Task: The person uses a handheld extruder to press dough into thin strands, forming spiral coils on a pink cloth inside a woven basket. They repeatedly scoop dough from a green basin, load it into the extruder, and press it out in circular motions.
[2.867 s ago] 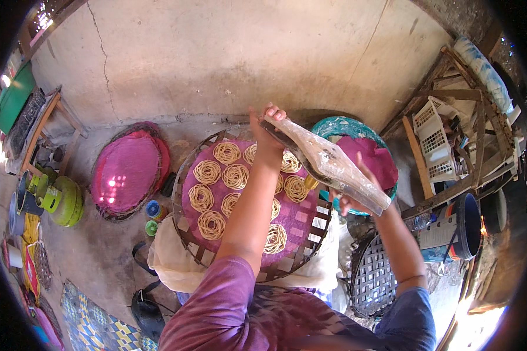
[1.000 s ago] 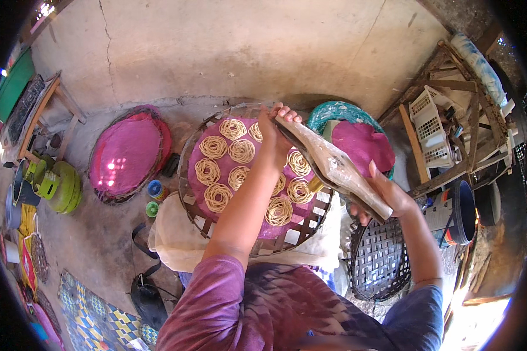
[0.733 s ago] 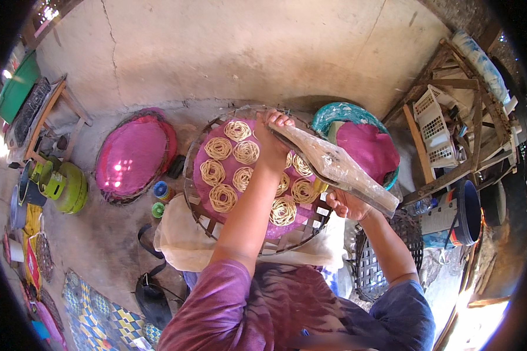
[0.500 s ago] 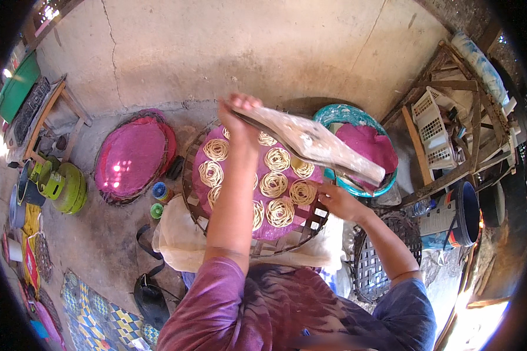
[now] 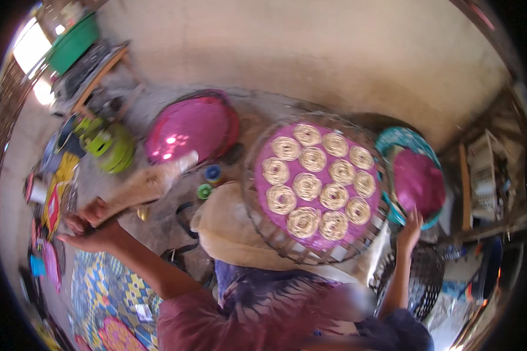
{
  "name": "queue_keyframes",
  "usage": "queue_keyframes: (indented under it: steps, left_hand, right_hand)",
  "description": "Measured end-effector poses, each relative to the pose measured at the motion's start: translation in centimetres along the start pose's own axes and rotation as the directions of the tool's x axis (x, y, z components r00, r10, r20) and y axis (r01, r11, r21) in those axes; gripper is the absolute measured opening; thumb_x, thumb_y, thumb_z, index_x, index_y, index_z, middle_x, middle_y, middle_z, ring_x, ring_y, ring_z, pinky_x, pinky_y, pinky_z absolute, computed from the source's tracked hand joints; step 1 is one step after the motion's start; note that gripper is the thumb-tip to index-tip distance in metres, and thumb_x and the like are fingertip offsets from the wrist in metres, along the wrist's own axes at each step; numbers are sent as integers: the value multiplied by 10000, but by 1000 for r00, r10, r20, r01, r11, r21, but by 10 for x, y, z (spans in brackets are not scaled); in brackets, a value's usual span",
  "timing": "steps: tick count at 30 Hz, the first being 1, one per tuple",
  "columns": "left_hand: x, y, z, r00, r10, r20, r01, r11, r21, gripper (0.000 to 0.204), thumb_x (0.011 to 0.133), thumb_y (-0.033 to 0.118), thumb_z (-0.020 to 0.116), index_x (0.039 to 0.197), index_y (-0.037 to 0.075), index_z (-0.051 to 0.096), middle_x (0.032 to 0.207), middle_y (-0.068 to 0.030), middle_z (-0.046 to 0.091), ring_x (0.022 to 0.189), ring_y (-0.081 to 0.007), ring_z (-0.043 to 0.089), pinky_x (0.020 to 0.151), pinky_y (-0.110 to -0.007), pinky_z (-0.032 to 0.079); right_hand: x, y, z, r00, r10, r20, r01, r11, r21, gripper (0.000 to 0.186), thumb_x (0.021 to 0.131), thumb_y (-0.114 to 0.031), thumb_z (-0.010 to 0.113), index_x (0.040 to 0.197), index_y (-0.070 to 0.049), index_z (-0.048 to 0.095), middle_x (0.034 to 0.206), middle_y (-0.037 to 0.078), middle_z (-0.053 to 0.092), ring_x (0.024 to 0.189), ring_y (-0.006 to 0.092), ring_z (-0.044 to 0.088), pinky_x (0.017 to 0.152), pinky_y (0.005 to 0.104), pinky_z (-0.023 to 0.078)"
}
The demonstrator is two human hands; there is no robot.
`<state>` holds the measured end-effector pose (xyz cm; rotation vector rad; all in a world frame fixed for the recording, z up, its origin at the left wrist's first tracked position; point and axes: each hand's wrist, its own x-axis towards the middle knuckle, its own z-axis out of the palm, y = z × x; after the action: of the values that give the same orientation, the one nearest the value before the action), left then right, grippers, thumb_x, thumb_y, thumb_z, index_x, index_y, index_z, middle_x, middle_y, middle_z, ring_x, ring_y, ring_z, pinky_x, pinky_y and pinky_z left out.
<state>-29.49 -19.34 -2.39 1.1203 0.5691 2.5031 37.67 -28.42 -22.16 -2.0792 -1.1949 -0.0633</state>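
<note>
Your left hand [image 5: 91,221] wraps its fingers round the wooden tool [image 5: 143,186]; right hand [image 5: 411,227] at the basin cloth [image 5: 418,182], can't tell its grip. Noodle coils [image 5: 308,186] mostly fill the tray [image 5: 357,131]; only edges left.

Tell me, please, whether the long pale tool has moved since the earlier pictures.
Yes: the long pale tool, in the left hand, has moved left, from over the noodle tray toward the green gas cylinder.
</note>
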Motion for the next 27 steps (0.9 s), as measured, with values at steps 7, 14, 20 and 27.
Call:
queue_keyframes:
  steps: [7,14,20,27]
  left_hand:
    - [-22,50,-32,938,-330,107,338,939,-69,523,993,576,300,771,131,462,456,-1,452,367,-128,402,414,-287,363]
    - [-27,-27,79,787,-312,532,596,605,-527,619,1012,542,193,1041,60,579,561,-11,520,402,-154,451,440,-334,420]
    - [-43,-106,177,626,-639,446,752,346,-561,561,960,650,265,702,184,442,467,-10,403,411,-196,417,451,-345,386]
    - [-25,-260,101,824,-423,377,467,884,-29,419,1003,369,474,1276,54,430,1257,-158,538,1176,-258,532,1003,-383,428]
  right_hand:
    - [-74,-14,14,946,245,213,-238,969,-62,410,1018,-208,423,1346,33,473,1400,233,430,1278,349,451,1064,425,358]
    - [13,-213,-66,707,-461,536,88,809,581,747,913,-526,537,1360,64,436,1393,216,471,1276,293,479,1062,391,355]
    - [-30,-278,-6,282,-313,907,-300,869,394,551,777,-254,803,1171,67,591,1114,160,659,986,196,632,904,338,473]
    - [-23,-180,14,589,-358,724,-415,635,652,503,816,-205,733,1182,19,471,819,35,579,603,81,512,538,242,396]
